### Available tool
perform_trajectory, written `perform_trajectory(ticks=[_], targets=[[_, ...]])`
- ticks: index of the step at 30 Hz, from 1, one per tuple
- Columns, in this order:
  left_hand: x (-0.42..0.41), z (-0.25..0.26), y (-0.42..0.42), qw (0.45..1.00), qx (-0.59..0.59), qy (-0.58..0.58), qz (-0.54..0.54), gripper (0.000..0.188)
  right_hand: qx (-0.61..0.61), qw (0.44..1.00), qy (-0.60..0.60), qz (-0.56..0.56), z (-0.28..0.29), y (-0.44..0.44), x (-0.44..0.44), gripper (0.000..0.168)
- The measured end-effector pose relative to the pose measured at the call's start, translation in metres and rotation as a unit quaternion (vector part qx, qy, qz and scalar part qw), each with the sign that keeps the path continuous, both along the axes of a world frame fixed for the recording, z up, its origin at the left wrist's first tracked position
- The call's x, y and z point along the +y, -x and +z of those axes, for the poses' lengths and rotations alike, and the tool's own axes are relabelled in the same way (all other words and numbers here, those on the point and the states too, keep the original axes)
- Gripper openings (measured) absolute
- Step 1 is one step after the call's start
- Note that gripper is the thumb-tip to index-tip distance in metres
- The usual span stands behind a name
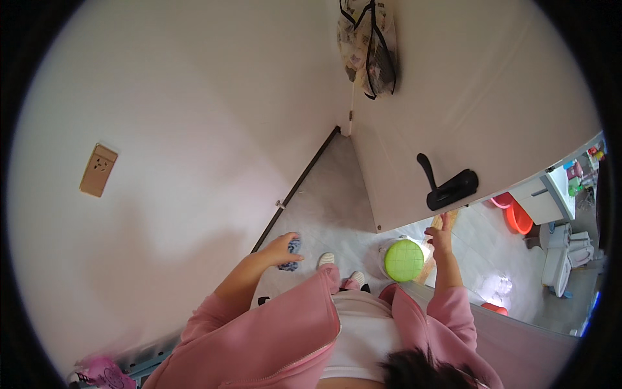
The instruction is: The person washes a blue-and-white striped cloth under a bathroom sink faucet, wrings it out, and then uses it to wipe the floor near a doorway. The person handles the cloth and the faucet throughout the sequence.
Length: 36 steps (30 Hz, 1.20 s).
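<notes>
My left hand [284, 250] is at lower centre with its thumb and fingers apart, beside a blue patterned fabric item [293, 253]; whether it grips this or is only above it, I cannot tell. My right hand [441, 234] is raised near the edge of the white door [403, 185], below its black lever handle [452, 189]. Its fingers are apart and nothing shows in it. A stool with a bright green round top [404, 260] stands on the floor just left of my right forearm.
A mesh bag [369, 48] hangs on the door. A gold wall socket [98, 170] and a door stop [280, 204] are at left. Through the doorway are a red basin [519, 218], a white cabinet [537, 202] and a toilet [556, 262]. A pink bag [104, 373] lies lower left.
</notes>
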<state>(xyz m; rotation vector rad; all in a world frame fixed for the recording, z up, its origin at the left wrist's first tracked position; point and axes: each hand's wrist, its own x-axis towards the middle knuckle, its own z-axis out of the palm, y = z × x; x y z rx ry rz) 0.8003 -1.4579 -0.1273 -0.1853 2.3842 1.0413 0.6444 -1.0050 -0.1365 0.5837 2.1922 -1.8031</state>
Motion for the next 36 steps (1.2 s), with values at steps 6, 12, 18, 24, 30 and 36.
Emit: perform_trajectory(ticks=[6,12,18,24,30,36], targets=[[-0.044,0.019,0.011,0.998,-0.014,-0.008,0.068,0.061,-0.04,0.981,-0.018,-0.188,-0.006,0.018,-0.021,0.059],[-0.054,0.037,0.042,0.992,0.112,-0.002,0.061,0.043,-0.125,0.937,0.087,0.313,0.023,-0.003,-0.17,0.031],[-0.041,0.085,0.086,0.98,0.133,-0.132,0.059,0.033,0.177,0.857,-0.068,0.479,0.051,-0.02,-0.276,0.051],[-0.047,0.09,0.108,0.962,0.148,-0.23,-0.003,0.036,0.33,0.833,-0.134,0.424,0.038,-0.007,-0.292,0.05],[-0.072,0.076,0.12,0.977,0.112,-0.18,-0.012,0.028,0.103,0.9,-0.007,0.424,0.08,0.01,-0.306,0.028],[-0.076,0.046,0.134,0.975,0.218,-0.03,-0.033,0.023,0.264,0.836,-0.014,0.48,0.05,0.066,-0.296,0.02]])
